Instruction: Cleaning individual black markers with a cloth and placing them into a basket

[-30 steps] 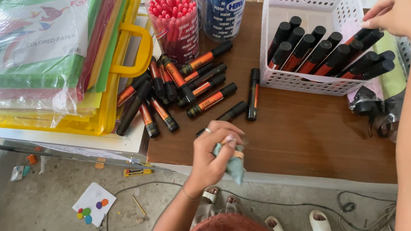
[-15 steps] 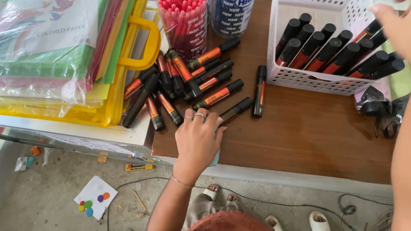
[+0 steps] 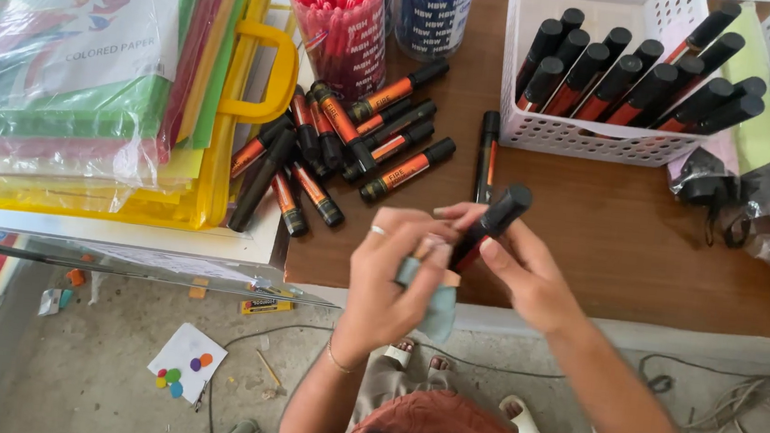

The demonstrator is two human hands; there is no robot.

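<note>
Both hands meet over the near edge of the brown worktop (image 3: 607, 257). The right hand (image 3: 530, 278) has its fingers curled around a black marker (image 3: 490, 225) with a red-orange band, gripping it at the lower barrel so the capped end tilts up and away from the palm. The left hand (image 3: 390, 278) is closed on a small pale blue-grey cloth (image 3: 433, 306), pressed against the lower end of the marker; the cloth hangs down just below both hands. Exactly where cloth meets marker is hidden by the fingers, so it appears to touch but I cannot be sure.

Just beyond the hands lies a loose heap of markers (image 3: 354, 148) of the same kind, flat on the worktop, with one marker lying apart (image 3: 487, 156) directly ahead of the right hand. Farther off, beyond the right hand, a white perforated basket (image 3: 590, 137) holds more markers leaning on its wall. Beyond the left hand stands a clear tub of red pens (image 3: 343, 19), and well to the left a yellow-handled folder (image 3: 223, 135) carries packs of coloured paper.
</note>
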